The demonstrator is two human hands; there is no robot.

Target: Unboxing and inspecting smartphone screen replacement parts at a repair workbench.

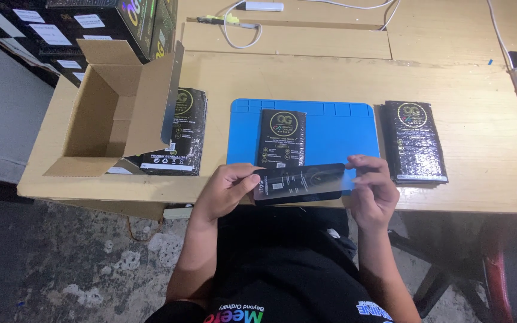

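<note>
Both my hands hold one flat black packet [299, 183] level over the near edge of the blue mat [336, 128]. My left hand [225, 191] grips its left end, thumb on top. My right hand [373, 188] pinches its right end with the fingertips. A second black packet [281, 139] with a round gold emblem lies flat on the mat just beyond the one I hold.
An open cardboard box [112, 113] stands at the table's left, with a stack of black packets [178, 131] beside it. Another stack of packets [415, 140] lies right of the mat. Black cartons [67, 27] sit at the back left; white cables [513, 54] run along the back right.
</note>
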